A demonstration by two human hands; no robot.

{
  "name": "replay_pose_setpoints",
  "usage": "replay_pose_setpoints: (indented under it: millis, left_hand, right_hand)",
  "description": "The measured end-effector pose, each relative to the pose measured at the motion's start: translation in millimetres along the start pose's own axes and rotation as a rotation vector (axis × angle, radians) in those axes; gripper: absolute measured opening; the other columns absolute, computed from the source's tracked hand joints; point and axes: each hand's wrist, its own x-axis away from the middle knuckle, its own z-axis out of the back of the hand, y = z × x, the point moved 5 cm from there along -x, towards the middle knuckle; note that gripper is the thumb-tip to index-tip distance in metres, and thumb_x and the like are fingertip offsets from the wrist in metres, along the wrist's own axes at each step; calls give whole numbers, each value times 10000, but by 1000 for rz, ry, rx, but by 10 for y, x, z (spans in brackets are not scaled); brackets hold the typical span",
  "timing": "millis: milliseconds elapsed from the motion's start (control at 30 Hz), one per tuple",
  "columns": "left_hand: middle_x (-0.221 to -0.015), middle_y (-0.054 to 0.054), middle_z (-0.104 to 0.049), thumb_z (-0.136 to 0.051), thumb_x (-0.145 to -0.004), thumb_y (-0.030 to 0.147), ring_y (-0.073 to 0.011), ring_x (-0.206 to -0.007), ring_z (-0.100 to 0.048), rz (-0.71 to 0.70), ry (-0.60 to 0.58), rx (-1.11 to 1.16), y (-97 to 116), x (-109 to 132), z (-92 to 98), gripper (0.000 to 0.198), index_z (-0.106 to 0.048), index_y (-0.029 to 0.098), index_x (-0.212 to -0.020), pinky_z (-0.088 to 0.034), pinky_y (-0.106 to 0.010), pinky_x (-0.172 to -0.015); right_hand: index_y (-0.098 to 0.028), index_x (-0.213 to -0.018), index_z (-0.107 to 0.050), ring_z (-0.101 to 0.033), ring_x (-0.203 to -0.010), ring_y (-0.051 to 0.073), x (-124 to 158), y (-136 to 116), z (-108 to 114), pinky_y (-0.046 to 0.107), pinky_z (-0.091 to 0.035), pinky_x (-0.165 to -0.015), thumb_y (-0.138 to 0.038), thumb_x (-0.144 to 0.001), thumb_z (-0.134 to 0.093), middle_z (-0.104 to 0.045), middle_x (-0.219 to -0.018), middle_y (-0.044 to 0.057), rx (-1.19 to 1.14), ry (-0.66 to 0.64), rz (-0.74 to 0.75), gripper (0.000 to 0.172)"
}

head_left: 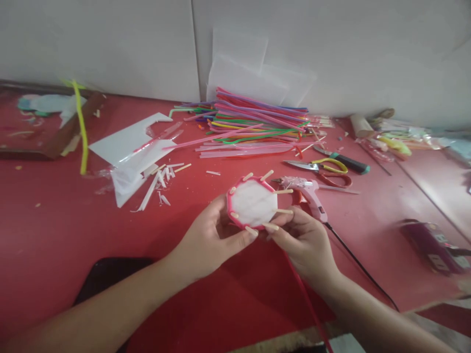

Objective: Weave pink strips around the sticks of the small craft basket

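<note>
Between my two hands is a small round craft piece point(253, 202) with a white disc face. Several short wooden sticks stand around its rim, and a pink pipe cleaner is wound along the edge. My left hand point(211, 238) grips it from the left, thumb at the lower rim. On the lower right, my right hand point(301, 238) pinches the rim near a stick. A loose pink strand point(307, 299) hangs below my right hand toward the table edge. Just right of the piece lies a pink hot glue gun point(307, 191).
Behind lies a pile of coloured pipe cleaners point(253, 122). Scissors point(320, 166) and a dark-handled cutter point(348, 161) rest at the right. White sheet scraps point(128, 142) are on the left, a black phone-like slab point(110, 274) near my left forearm, a purple power strip point(434, 245) far right.
</note>
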Motion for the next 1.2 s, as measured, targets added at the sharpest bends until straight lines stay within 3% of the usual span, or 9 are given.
replay_pose_setpoints:
  millis: [133,367,667,900,1200]
  left_hand:
    - [-1124,-68,-725,-762,-768,258,-235,-1008,-697,-3,78,-87,-41,1,45,369,-613,218,-1103,-561,-303,-818]
    - [-1050,-69,-750,-738,-771,230,-233,-977,-709,35,104,-66,-36,-3,23,309,-614,200,-1052,-566,-319,-831]
    - [-1016,-44,-737,-724,-796,254,-203,-935,-700,5,118,-125,-56,0,46,264,-614,213,-1033,-554,-294,-797]
    - [-980,-40,-742,-751,-768,251,-199,-911,-708,27,75,-35,-55,-11,41,285,-600,208,-1006,-557,-274,-763]
    - [-944,-17,-718,-757,-740,200,-182,-899,-694,-12,105,-96,-25,-5,70,313,-588,200,-1004,-546,-255,-762]
  right_hand:
    - [-197,-659,-594,-595,-465,105,44,-17,-20,203,-462,-410,-227,-738,-720,-696,-588,3,28,39,-7,152]
    - [-199,-644,-596,-550,-460,93,53,-72,-47,193,-446,-398,-200,-728,-692,-633,-552,-21,108,67,79,128]
    - [-199,-620,-554,-450,-394,60,59,-58,-86,174,-374,-356,-202,-740,-672,-557,-491,-51,117,39,55,168]
    - [-197,-635,-567,-522,-423,75,76,-57,-97,177,-420,-386,-180,-758,-673,-619,-529,-34,95,2,82,163]
    - [-198,-695,-631,-617,-519,87,72,-90,-101,176,-489,-472,-157,-788,-657,-701,-629,-17,139,-12,146,105]
